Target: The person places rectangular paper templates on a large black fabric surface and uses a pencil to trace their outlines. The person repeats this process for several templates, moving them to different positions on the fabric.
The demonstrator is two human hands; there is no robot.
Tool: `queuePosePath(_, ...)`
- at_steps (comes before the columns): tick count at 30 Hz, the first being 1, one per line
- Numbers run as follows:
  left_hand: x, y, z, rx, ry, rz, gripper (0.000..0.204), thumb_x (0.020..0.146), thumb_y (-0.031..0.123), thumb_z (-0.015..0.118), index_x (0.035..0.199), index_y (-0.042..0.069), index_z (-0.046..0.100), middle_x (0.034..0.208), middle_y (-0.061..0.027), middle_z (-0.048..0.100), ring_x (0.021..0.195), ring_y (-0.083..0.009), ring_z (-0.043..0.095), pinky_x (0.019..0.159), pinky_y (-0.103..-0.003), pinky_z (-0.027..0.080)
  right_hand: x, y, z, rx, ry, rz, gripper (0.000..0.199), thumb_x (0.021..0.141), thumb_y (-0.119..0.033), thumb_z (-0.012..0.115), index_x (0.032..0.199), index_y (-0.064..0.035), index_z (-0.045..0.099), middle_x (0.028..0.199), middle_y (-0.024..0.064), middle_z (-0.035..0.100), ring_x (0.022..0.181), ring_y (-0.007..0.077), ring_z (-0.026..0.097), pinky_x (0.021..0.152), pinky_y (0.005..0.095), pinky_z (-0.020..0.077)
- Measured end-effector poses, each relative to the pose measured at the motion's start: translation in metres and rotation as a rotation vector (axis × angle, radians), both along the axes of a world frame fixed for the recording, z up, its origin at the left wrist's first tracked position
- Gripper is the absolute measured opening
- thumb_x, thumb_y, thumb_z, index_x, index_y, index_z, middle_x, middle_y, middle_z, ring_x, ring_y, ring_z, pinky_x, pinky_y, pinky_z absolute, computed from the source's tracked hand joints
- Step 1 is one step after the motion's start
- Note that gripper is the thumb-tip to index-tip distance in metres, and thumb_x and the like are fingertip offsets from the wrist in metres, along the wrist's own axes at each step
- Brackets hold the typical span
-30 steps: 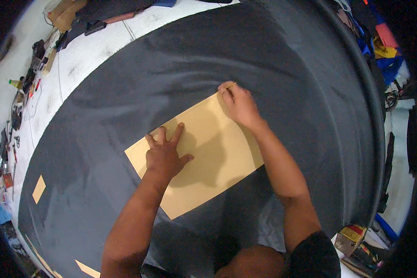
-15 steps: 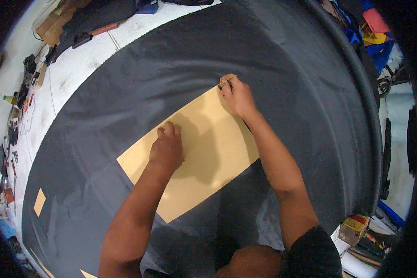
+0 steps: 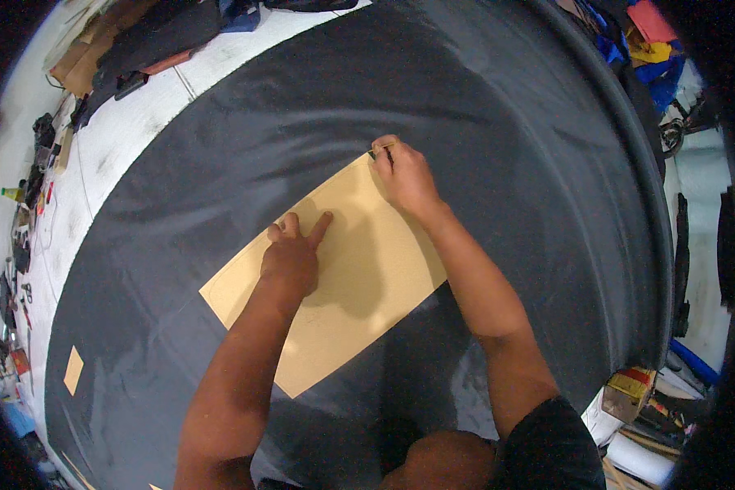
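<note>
A large tan sheet of card [image 3: 335,327], roughly rectangular, lies slanted on black fabric [image 3: 220,155]. My left hand [image 3: 292,257] presses on the card near its far left edge, fingers spread and the index finger stretched out. At the card's far corner, my right hand [image 3: 404,175] is closed around a thin, yellowish pencil-like stick [image 3: 389,146]. Its tip is near the card's edge; I cannot tell whether it touches the fabric. A faint curved line runs just inside the card's far edge.
A small tan card piece [image 3: 73,371] lies on the fabric at the left. Beyond the fabric runs a white table edge [image 3: 131,163] with assorted tools and dark cloth [image 3: 159,45]. At lower right stand a cardboard box [image 3: 629,394] and a white roll [image 3: 639,459].
My right hand has moved slightly left and down at the card's corner with the stick. My left index finger has stretched out, away from the other fingers. The whole view has shifted a little.
</note>
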State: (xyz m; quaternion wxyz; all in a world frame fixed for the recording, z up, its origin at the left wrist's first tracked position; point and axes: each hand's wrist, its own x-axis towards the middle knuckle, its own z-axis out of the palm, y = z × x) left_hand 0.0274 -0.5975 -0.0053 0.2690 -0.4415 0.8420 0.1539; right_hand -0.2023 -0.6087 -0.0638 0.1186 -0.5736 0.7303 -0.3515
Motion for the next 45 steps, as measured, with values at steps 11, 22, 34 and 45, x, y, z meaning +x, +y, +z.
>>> queuePosePath(11, 0.002, -0.001, -0.009, -0.047, 0.015, -0.051, 0.106, 0.075, 0.012, 0.077, 0.159, 0.034, 0.017, 0.144, -0.0242, 0.036, 0.129, -0.0531, 0.044, 0.088, -0.044, 0.061, -0.005, 0.049, 0.012, 0.092, 0.117, 0.054, 0.019, 0.097, -0.015, 0.055, 0.108, -0.0039, 0.065, 0.107, 0.0163, 0.069, 0.100, 0.0370, 0.066, 0.087, 0.0451, 0.0525)
queuePosePath(22, 0.000, 0.001, -0.008, -0.042, 0.032, -0.022, 0.098, 0.080, 0.008, 0.071, 0.159, 0.035, 0.019, 0.147, -0.0228, 0.034, 0.131, -0.0496, 0.044, 0.086, -0.042, 0.062, -0.015, 0.105, 0.022, 0.185, 0.192, 0.079, 0.020, 0.098, -0.019, 0.055, 0.111, -0.0064, 0.063, 0.109, 0.0135, 0.068, 0.100, 0.0346, 0.066, 0.084, 0.0447, 0.0536)
queuePosePath(34, -0.003, -0.003, 0.000, -0.013, -0.036, -0.056, 0.109, 0.073, 0.012, 0.079, 0.159, 0.035, 0.016, 0.148, -0.0230, 0.032, 0.131, -0.0504, 0.043, 0.086, -0.043, 0.062, -0.034, 0.148, 0.027, 0.246, 0.177, 0.162, 0.020, 0.096, -0.016, 0.058, 0.113, -0.0060, 0.063, 0.110, 0.0138, 0.067, 0.103, 0.0357, 0.065, 0.086, 0.0447, 0.0529)
queuePosePath(45, -0.005, -0.004, -0.001, -0.012, -0.003, -0.048, 0.120, 0.063, 0.013, 0.088, 0.158, 0.036, 0.019, 0.146, -0.0226, 0.034, 0.127, -0.0494, 0.047, 0.088, -0.046, 0.061, -0.048, 0.197, 0.031, 0.198, 0.212, 0.208, 0.017, 0.096, -0.014, 0.059, 0.110, -0.0047, 0.063, 0.112, 0.0135, 0.067, 0.103, 0.0346, 0.066, 0.087, 0.0446, 0.0533)
